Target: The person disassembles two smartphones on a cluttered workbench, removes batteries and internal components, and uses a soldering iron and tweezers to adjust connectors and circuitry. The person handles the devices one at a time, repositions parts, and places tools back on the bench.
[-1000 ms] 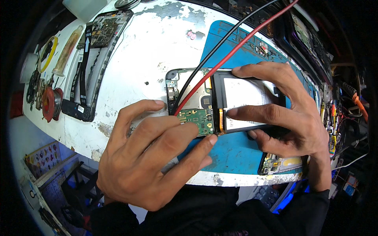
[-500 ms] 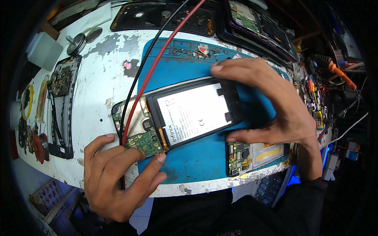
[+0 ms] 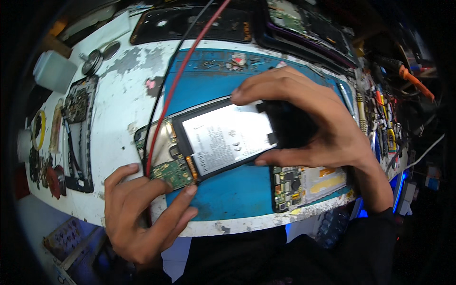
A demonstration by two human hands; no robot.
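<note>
An opened phone lies tilted on the blue mat, its silvery white battery [image 3: 223, 133] and green circuit board [image 3: 176, 175] exposed. At its lower left corner, my left hand [image 3: 142, 209] pinches the board end between thumb and fingers. Spanning the phone's width, my right hand [image 3: 313, 114] has its fingertips on the far edge and its thumb on the near edge; the palm shades the right end. A red cable [image 3: 183, 71] and a black cable [image 3: 164, 90] cross over the board end. Below my right thumb lies a second opened phone [image 3: 304, 187], partly hidden.
On the white worktable [image 3: 118, 90], another phone frame [image 3: 78, 133] lies at left. A black phone back [image 3: 190, 26] is at the far side, beside stacked phone parts [image 3: 304, 33]. Small parts lie along the blue mat's [image 3: 213, 199] far edge. Several tools [image 3: 384, 114] crowd the right.
My right hand has moved left and closed onto the phone's two long edges. My left hand keeps its pinch at the board end. The view has shifted slightly.
</note>
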